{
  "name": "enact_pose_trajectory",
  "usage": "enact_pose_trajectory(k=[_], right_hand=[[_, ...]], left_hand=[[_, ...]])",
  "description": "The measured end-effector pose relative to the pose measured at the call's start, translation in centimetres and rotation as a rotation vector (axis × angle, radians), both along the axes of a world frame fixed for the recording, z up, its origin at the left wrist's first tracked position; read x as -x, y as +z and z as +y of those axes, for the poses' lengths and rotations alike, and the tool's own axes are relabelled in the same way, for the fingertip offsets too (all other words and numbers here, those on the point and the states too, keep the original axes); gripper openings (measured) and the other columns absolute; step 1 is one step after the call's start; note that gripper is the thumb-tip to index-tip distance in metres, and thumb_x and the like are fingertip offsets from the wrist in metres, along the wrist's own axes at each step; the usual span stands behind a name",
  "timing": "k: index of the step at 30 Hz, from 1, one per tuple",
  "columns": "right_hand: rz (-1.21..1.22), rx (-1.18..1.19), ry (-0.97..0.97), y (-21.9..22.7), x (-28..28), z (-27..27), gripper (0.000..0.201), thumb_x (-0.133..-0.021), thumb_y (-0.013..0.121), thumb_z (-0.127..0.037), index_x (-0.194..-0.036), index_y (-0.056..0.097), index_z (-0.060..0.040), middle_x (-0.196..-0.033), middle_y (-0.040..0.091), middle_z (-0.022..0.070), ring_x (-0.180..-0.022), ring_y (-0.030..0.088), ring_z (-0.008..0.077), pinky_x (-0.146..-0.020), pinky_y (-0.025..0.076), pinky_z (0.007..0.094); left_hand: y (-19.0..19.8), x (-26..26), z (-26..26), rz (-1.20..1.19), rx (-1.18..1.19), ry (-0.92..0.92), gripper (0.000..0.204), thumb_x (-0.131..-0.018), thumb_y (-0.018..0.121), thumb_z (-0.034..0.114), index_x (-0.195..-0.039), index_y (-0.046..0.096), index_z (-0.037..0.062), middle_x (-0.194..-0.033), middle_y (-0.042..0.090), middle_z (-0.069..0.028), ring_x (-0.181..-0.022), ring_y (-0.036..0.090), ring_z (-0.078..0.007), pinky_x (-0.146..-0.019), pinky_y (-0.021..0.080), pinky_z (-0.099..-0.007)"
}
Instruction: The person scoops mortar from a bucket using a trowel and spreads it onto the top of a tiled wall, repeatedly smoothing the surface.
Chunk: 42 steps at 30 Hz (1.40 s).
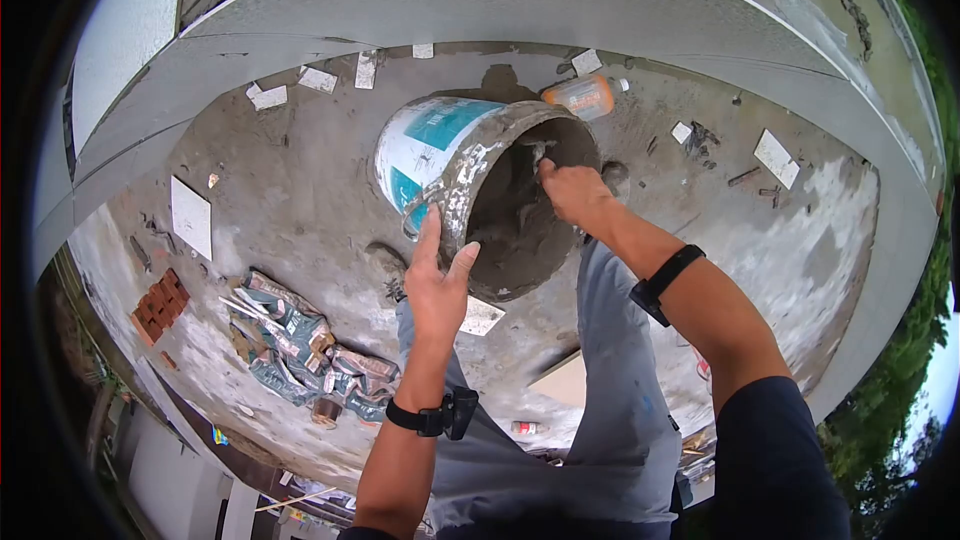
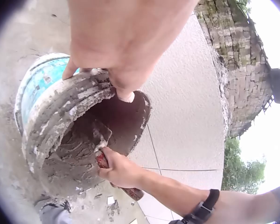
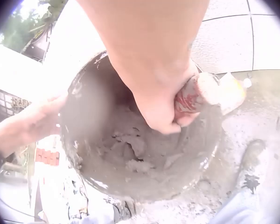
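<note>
Wore a dark sleeve nearest the camera, with grey trousers just beyond. Pinched the crusted left rim of the bucket between thumb and fingers of the left hand; gripped a trowel by its handle in the right hand, inside the bucket's mouth. Judged possible a roll of the bucket from too light a hold, or a spill over the near lip from further tipping. Found the bucket tilted on the floor, with wet cement along its low side. Saw a bottle just beside its far side, with contents hard to tell.
</note>
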State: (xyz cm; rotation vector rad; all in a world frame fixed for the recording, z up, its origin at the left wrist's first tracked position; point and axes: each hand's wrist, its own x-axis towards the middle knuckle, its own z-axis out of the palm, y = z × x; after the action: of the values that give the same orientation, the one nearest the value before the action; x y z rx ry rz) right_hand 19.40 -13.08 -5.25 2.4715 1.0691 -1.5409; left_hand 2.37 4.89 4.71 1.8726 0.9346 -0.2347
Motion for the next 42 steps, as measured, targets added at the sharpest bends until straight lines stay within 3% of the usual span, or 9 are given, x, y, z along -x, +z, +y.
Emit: enact_pose_trajectory(k=[5, 10, 13, 15, 18, 21, 28, 33, 42], right_hand=[[0.017, -0.003, 0.143, -8.9, 2.4, 2.3, 0.05, -0.085, 0.063, -0.005, -0.131, 0.049, 0.0038, -0.107, 0.073, 0.0198, -0.101, 0.071, 0.0352, -0.08, 0.059, 0.0434], [0.125, 0.114, 0.16, -7.0, 2.0, 0.7, 0.065, -0.082, 0.076, -0.013, -0.142, 0.051, -0.0064, -0.125, 0.069, 0.013, -0.119, 0.065, 0.0295, -0.092, 0.057, 0.0423], [0.191, 0.145, 0.255, -6.0, -0.5, 0.2, 0.057, -0.081, 0.076, -0.016, -0.135, 0.06, -0.0102, -0.125, 0.07, 0.0099, -0.121, 0.064, 0.0267, -0.092, 0.056, 0.0415], [-0.01, 0.044, 0.363, -5.5, -0.5, 0.3, 0.034, -0.087, 0.066, -0.015, -0.12, 0.069, -0.0101, -0.115, 0.073, 0.0107, -0.109, 0.069, 0.0271, -0.084, 0.057, 0.0398], [-0.051, 0.19, 0.259, -7.3, 2.0, 3.4, 0.024, -0.09, 0.063, -0.015, -0.111, 0.074, -0.0135, -0.113, 0.073, 0.0083, -0.108, 0.07, 0.0252, -0.083, 0.057, 0.0375], [-0.066, 0.048, 0.29, -10.4, 3.5, 3.0, 0.02, -0.092, 0.06, -0.015, -0.104, 0.076, -0.0137, -0.109, 0.075, 0.0073, -0.105, 0.071, 0.0262, -0.083, 0.058, 0.0378], [0.081, -0.107, 0.556, -7.1, 0.4, 0.9, 0.02, -0.085, 0.067, -0.013, -0.101, 0.078, -0.0128, -0.107, 0.075, 0.0084, -0.104, 0.071, 0.0289, -0.084, 0.059, 0.0393], [0.14, -0.277, 0.465, -13.7, 3.8, 1.2, 0.015, -0.077, 0.07, -0.014, -0.09, 0.076, -0.0087, -0.097, 0.074, 0.0131, -0.094, 0.072, 0.0323, -0.079, 0.059, 0.0438], [0.349, -0.273, 0.181, -10.2, 4.4, 0.1, 0.02, -0.072, 0.066, -0.009, -0.089, 0.074, -0.0051, -0.094, 0.072, 0.0189, -0.095, 0.069, 0.0385, -0.08, 0.056, 0.0482]], left_hand=[[0.4, -0.2, -1.7, 0.005, -0.021, -0.042, 0.069, -0.088, 0.077, 0.024, -0.144, 0.048, -0.0051, -0.144, 0.052, -0.0267, -0.136, 0.05, -0.0376, -0.11, 0.041, -0.0392], [0.2, -0.3, -2.2, -0.018, -0.091, 0.008, 0.067, -0.088, 0.077, 0.022, -0.142, 0.049, -0.0061, -0.143, 0.053, -0.0276, -0.132, 0.054, -0.0379, -0.108, 0.043, -0.0399], [0.1, -0.2, -1.5, -0.052, -0.072, 0.003, 0.066, -0.088, 0.077, 0.019, -0.142, 0.049, -0.0068, -0.142, 0.053, -0.028, -0.131, 0.054, -0.0377, -0.108, 0.043, -0.04], [0.1, 0.1, -1.3, -0.058, -0.078, -0.012, 0.064, -0.088, 0.076, 0.017, -0.141, 0.05, -0.0074, -0.142, 0.053, -0.0282, -0.132, 0.054, -0.0378, -0.108, 0.043, -0.0397], [0.5, -0.8, -1.7, 0.01, -0.069, -0.007, 0.065, -0.088, 0.077, 0.019, -0.141, 0.05, -0.0077, -0.142, 0.054, -0.0284, -0.133, 0.053, -0.0382, -0.108, 0.043, -0.0399], [0.5, 0.2, -2.2, 0.016, -0.083, -0.032, 0.067, -0.089, 0.077, 0.021, -0.142, 0.049, -0.0073, -0.143, 0.053, -0.0281, -0.135, 0.051, -0.0382, -0.109, 0.042, -0.0401], [0.3, 1.0, -3.0, -0.001, -0.036, 0.029, 0.069, -0.088, 0.077, 0.019, -0.144, 0.046, -0.0069, -0.147, 0.049, -0.0271, -0.136, 0.05, -0.0374, -0.11, 0.041, -0.0401], [-0.3, 1.9, -2.2, 0.002, -0.048, 0.019, 0.072, -0.088, 0.077, 0.015, -0.147, 0.043, -0.0067, -0.147, 0.05, -0.0258, -0.134, 0.052, -0.0315, -0.105, 0.045, -0.0377], [0.7, 0.1, 0.3, -0.047, 0.167, 0.164, 0.068, -0.093, 0.069, 0.002, -0.15, 0.035, -0.0105, -0.145, 0.05, -0.0205, -0.128, 0.051, -0.0218, -0.106, 0.042, -0.0319]])
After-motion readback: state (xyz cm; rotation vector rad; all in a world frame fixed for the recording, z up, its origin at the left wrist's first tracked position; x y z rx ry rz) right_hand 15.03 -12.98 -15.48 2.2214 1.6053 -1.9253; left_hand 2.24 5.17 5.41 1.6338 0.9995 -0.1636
